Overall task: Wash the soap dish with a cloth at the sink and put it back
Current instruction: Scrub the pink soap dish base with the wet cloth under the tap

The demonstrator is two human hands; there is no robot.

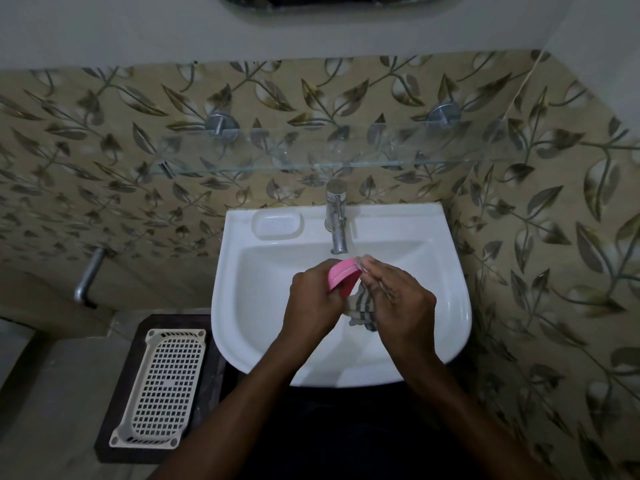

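Over the middle of the white sink (453, 306) my left hand (311, 306) grips a pink soap dish (341, 276), tilted on its edge just below the tap (337, 220). My right hand (398, 299) holds a grey striped cloth (363, 311) against the dish. The cloth hangs down between my two hands, and its upper part is hidden by my fingers. A moulded soap recess (277, 224) lies at the sink's back left.
A glass shelf (311, 157) on two metal brackets runs along the leaf-patterned wall above the tap. A cream plastic basket (162, 386) lies upside down on a dark stool left of the sink. A metal pipe (88, 275) sticks out of the left wall.
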